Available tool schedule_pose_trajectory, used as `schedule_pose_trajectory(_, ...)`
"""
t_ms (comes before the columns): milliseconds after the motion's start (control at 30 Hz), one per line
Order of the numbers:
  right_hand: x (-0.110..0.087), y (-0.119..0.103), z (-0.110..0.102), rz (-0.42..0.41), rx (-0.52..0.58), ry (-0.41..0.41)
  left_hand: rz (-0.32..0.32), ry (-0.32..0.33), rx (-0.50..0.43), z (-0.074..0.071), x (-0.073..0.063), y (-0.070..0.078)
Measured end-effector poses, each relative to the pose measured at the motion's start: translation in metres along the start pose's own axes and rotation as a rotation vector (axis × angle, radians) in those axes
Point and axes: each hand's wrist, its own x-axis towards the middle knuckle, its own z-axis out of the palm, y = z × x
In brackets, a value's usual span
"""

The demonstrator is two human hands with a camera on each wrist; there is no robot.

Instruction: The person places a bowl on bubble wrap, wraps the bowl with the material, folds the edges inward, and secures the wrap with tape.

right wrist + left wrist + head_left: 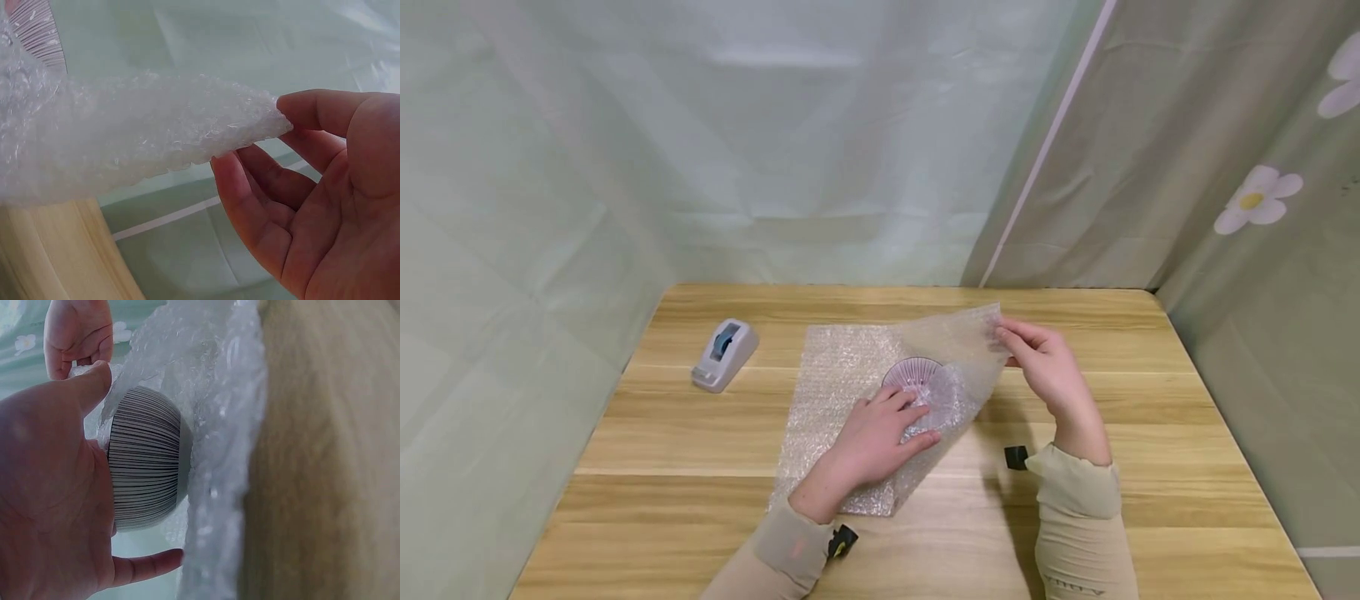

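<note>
A bowl (912,369) with thin dark stripes stands upright on a sheet of bubble wrap (835,371). One side of the sheet is lifted and folded over the bowl's right part. My left hand (874,437) rests over the bowl with fingers spread, touching the wrap that dips into it. In the left wrist view the striped outer wall of the bowl (147,462) shows beside the palm, its rim partly hidden. To the right, my right hand (1051,367) pinches the raised corner of the sheet between thumb and fingers, above the table.
A grey tape dispenser (725,356) with a blue roll sits at the table's back left. The wooden table (647,467) meets pale green curtains (820,150) at the back and both sides. Small black pieces show by each sleeve.
</note>
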Motion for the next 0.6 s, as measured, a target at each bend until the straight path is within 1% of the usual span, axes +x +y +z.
schedule_pose_trajectory(200, -0.004, -0.006, 0.004, -0.038, 0.01, -0.025, 0.002, 0.005, 0.006, 0.0, 0.0, 0.001)
schedule_pose_trajectory(467, -0.008, -0.01, 0.009, -0.082, 0.012, -0.122, -0.005, 0.015, 0.003, 0.0, -0.001, 0.004)
schedule_pose_trajectory(600, -0.011, -0.012, 0.011, -0.097, -0.006, -0.153, -0.002, 0.018, 0.009, 0.0, -0.001, 0.005)
